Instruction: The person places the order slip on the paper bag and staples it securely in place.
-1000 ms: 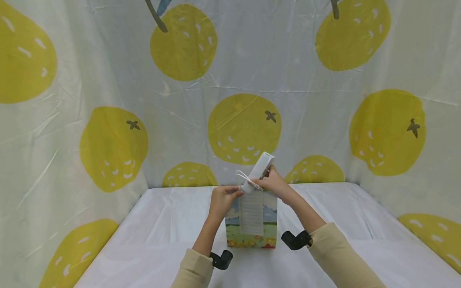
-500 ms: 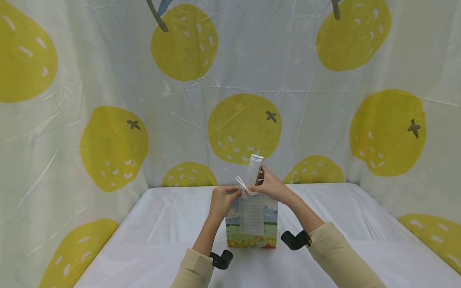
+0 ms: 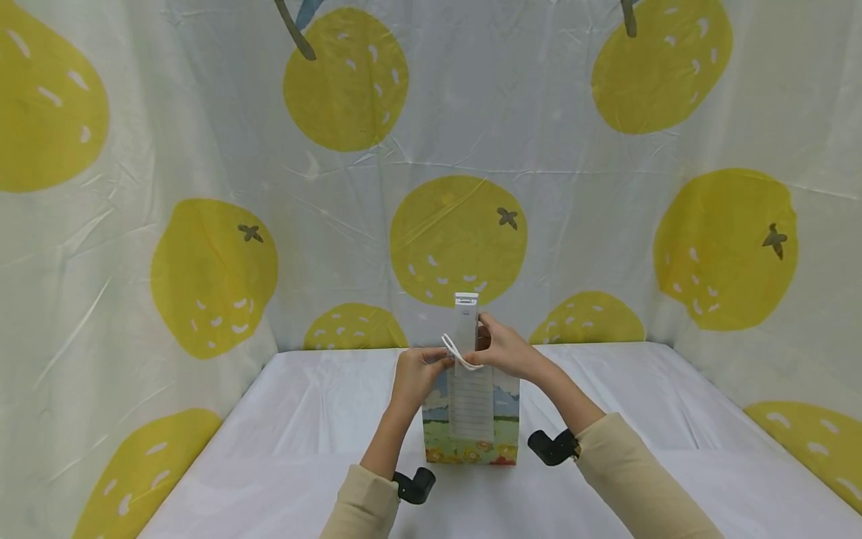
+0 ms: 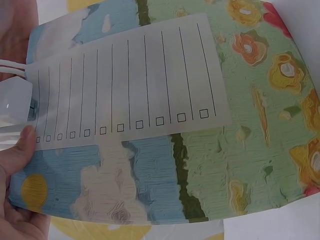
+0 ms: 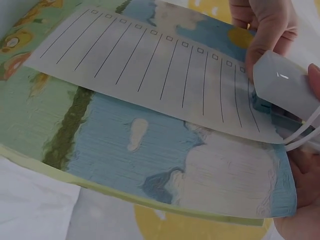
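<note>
A paper bag (image 3: 505, 442) printed with a flower meadow and cloudy sky stands upright on the table. Against its front lies a white checklist sheet (image 3: 471, 408) of ruled lines and small boxes. My left hand (image 3: 416, 374) pinches the sheet and the bag's top edge at the upper left corner. Curled round a white stapler (image 3: 466, 322), my right hand (image 3: 509, 350) holds it nearly upright. In the right wrist view the stapler's head (image 5: 280, 80) overlaps the sheet's top edge, close to the left thumb. A white cord handle (image 3: 453, 348) loops beside the stapler.
A white cloth (image 3: 323, 419) covers the table. Behind and at both sides hangs a pale curtain (image 3: 566, 239) with large yellow fruit. Each wrist carries a black camera mount, such as the right one (image 3: 552, 448).
The stapler has swung from leaning right to nearly upright, its raised end moving left. My right hand has turned and shifted slightly left with it. My left hand and the bag stay put.
</note>
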Motion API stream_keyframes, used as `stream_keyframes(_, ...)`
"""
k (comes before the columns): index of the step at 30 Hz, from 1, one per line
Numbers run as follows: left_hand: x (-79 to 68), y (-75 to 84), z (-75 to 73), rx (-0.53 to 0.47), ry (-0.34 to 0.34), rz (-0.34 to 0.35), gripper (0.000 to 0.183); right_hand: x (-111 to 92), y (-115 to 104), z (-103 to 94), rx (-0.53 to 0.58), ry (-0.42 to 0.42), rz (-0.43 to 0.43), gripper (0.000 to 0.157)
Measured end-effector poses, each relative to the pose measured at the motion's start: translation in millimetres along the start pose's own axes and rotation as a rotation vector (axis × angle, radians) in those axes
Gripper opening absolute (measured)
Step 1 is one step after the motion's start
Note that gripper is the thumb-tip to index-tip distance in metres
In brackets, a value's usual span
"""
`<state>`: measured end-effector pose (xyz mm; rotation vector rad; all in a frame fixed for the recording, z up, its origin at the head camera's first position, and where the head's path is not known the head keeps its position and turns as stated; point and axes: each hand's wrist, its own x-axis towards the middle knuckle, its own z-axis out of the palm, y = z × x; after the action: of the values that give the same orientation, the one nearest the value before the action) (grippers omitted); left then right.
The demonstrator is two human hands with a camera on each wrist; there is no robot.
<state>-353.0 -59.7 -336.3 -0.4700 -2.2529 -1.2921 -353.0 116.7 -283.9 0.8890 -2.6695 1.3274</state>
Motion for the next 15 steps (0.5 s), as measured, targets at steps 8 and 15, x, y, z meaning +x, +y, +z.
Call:
stream_keyframes(8, 0.0, 1.2, 1.0, 0.003, -0.013, -0.005, 0.024, -1.6, 4.8, -2.2, 0.02, -0.004, -0.034, 0.063)
stream_keyframes(15, 1.2, 4.4, -4.5, -0.028, -0.124, -0.084, 0.025, -2.5, 7.0, -2.2, 0.047, -0.017, -0.065, 0.063)
